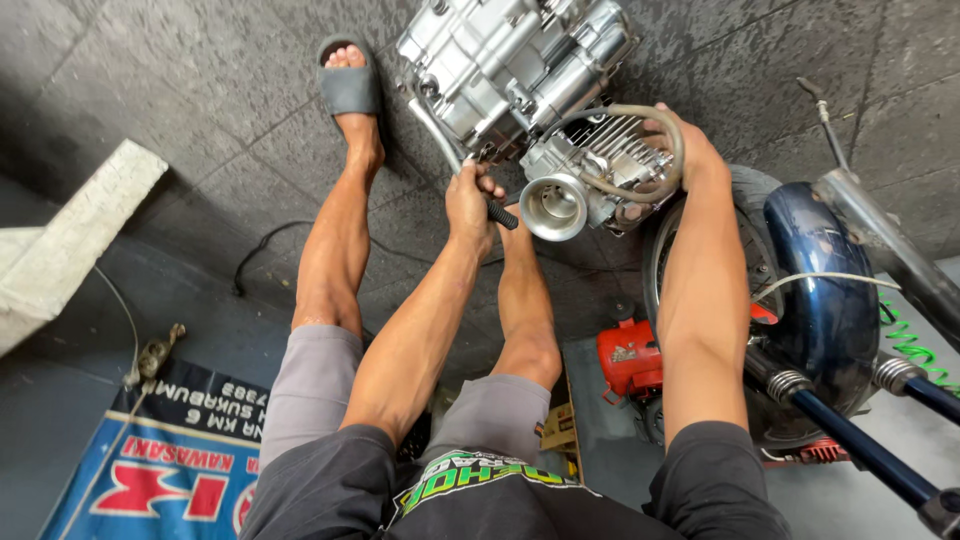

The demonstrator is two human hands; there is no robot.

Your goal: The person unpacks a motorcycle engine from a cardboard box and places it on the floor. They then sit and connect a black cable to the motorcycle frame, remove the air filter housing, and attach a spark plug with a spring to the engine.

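Observation:
A silver motorcycle engine (pixel 510 60) lies on the dark paved floor in front of me, its round intake port (pixel 553 207) facing up at me. My left hand (pixel 470 200) is closed on a black-handled tool (pixel 500 213) whose metal shaft (pixel 432 128) runs up along the engine's left side. My right hand (pixel 688 150) rests on the engine's finned cylinder (pixel 610 150) and grips a tan rubber hose (pixel 640 115) that loops over it. My bare legs stretch out under the engine, one foot in a grey sandal (pixel 347 85).
A motorcycle front wheel with a dark blue fender (pixel 815 290) and fork springs (pixel 790 385) stands at the right. A small red machine (pixel 630 355) sits by my right knee. A printed banner (pixel 170 460) lies at lower left, a pale concrete block (pixel 70 240) beyond it.

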